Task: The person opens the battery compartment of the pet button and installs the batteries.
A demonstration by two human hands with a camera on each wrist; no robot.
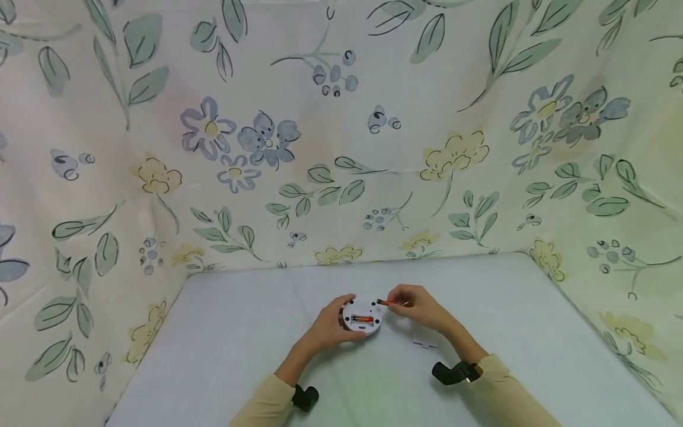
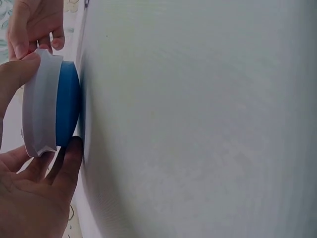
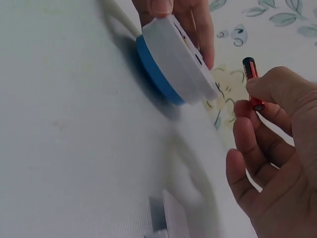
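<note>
A round white device [image 1: 369, 328] with a blue part on its lower side is held by my left hand [image 1: 329, 327], thumb on one side and fingers on the other. Its upturned face shows small holes, dark round spots and a battery compartment [image 1: 362, 319] with red-orange battery colour inside; how many lie there I cannot tell. Between thumb and fingertips, my right hand [image 1: 418, 305] pinches a red and black battery [image 3: 251, 74] just right of the device. In the right wrist view the battery is apart from the device. The blue part [image 2: 68, 104] faces the tabletop.
A small white cover [image 1: 425, 339] lies on the white table [image 1: 240, 350], below my right hand. Floral cloth [image 1: 320, 136] hangs behind and at both sides of the table. Black cameras are strapped to both wrists.
</note>
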